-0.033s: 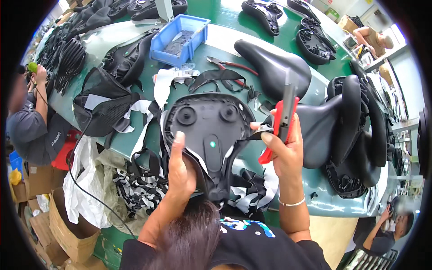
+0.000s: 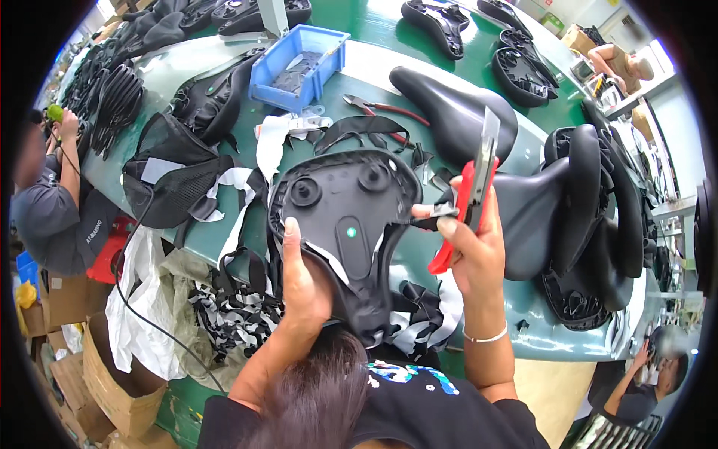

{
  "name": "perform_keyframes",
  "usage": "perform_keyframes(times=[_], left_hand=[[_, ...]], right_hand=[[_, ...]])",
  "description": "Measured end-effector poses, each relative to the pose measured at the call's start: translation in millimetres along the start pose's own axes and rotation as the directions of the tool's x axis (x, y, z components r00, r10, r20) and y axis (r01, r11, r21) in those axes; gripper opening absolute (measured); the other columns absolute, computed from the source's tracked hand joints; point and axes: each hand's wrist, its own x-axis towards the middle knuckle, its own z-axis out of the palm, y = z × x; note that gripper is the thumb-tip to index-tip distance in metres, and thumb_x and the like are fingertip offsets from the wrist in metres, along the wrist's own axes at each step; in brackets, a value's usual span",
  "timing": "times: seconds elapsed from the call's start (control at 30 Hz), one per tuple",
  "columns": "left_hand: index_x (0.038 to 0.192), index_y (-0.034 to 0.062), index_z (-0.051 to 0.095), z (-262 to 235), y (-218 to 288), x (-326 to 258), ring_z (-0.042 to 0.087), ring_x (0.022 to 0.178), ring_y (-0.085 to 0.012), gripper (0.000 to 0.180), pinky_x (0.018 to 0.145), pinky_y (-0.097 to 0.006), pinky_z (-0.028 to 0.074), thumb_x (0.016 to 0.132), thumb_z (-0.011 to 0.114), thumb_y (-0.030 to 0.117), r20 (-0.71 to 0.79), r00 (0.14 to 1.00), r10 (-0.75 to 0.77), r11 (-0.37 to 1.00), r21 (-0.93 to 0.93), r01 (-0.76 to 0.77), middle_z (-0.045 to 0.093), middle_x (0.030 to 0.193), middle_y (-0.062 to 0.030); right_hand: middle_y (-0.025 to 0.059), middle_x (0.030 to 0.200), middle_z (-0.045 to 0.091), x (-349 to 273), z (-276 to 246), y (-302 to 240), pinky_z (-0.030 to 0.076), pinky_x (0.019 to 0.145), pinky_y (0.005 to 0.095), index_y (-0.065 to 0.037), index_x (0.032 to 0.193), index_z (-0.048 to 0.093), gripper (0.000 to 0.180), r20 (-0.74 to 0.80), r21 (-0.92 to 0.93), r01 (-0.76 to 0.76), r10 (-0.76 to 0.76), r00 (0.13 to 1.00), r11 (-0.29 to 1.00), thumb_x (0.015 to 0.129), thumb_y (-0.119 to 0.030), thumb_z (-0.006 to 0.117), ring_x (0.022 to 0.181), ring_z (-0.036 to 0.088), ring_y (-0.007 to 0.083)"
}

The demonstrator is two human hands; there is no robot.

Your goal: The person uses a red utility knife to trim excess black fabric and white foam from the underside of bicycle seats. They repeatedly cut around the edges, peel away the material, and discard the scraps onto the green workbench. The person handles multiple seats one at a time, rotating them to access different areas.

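An upside-down black bicycle saddle (image 2: 329, 191) is in front of me, its hollow underside facing up, wide end away and narrow nose toward me. My left hand (image 2: 305, 288) is closed on its left side, thumb up along the edge and fingers hidden beneath. My right hand (image 2: 475, 239) is closed round a red utility knife (image 2: 464, 217), its blade pointing up and away. Between the thumb and finger of that same hand is pinched a strip of black trim (image 2: 426, 222), stretched from the saddle's right edge.
A blue bin (image 2: 299, 67) with dark pieces stands beyond the saddle, near red-handled pliers (image 2: 385, 108). Finished-looking saddles (image 2: 456, 112) lie far right, with more stacked at right (image 2: 591, 202). Trimmed strips (image 2: 232, 318) heap below the table edge. A co-worker (image 2: 52, 187) is at left.
The saddle has turned slightly, its wide end shifting left and its nose right. The knife's blade leans a little further right, and the trim strip looks straighter.
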Motion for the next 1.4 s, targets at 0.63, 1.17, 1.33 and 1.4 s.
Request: perform_keyframes(times=[0.63, 1.17, 1.33, 1.4], left_hand=[[0.074, 0.0073, 0.059, 38, 3, 111, 0.047, 0.062, -0.0087, 0.019, 0.057, -0.026, 0.036, 0.089, 0.058, 0.020, 0.300, 0.953, -0.045, 0.639, 0.742, -0.203, 0.052, 0.068, 0.0017], [0.100, -0.0042, 0.064, -24, 82, 134, 0.055, 0.075, -0.0089, 0.044, 0.070, -0.027, 0.046, 0.085, 0.068, 0.037, 0.197, 0.929, -0.314, 0.206, 0.969, -0.135, 0.066, 0.086, -0.0032], [0.117, -0.0006, 0.061, 64, 124, 200, 0.065, 0.092, -0.0151, 0.037, 0.084, -0.029, 0.051, 0.090, 0.064, 0.025, 0.278, 0.915, -0.293, 0.641, 0.767, -0.027, 0.067, 0.106, -0.0081], [0.119, -0.0001, 0.058, 99, 129, 248, 0.066, 0.094, -0.0207, 0.039, 0.085, -0.033, 0.052, 0.092, 0.062, 0.028, 0.233, 0.955, -0.183, 0.835, 0.550, 0.026, 0.065, 0.113, -0.0111]], right_hand=[[0.0236, 0.091, 0.064, -8, -11, -18, 0.048, 0.065, 0.0462, -0.012, 0.137, 0.044, 0.050, 0.150, -0.989, 0.149, 0.090, 0.985, 0.009, 0.089, -0.007, 0.057, 0.076, 0.059, 0.0439], [0.0185, 0.077, 0.064, 91, -19, -21, 0.050, 0.068, 0.0369, -0.003, 0.110, 0.052, 0.039, 0.433, -0.843, 0.374, 0.074, 0.898, 0.386, 0.079, -0.019, 0.072, 0.072, 0.065, 0.0326], [0.0085, 0.074, 0.068, 211, -18, -106, 0.052, 0.055, 0.0301, -0.004, 0.102, 0.056, 0.025, 0.112, -0.880, 0.337, -0.545, 0.831, 0.334, 0.082, -0.014, 0.067, 0.061, 0.067, 0.0163], [0.0097, 0.078, 0.068, 266, -51, -124, 0.052, 0.054, 0.0284, -0.004, 0.101, 0.057, 0.025, -0.153, -0.888, 0.184, -0.649, 0.745, 0.421, 0.080, -0.013, 0.066, 0.059, 0.066, 0.0150]])
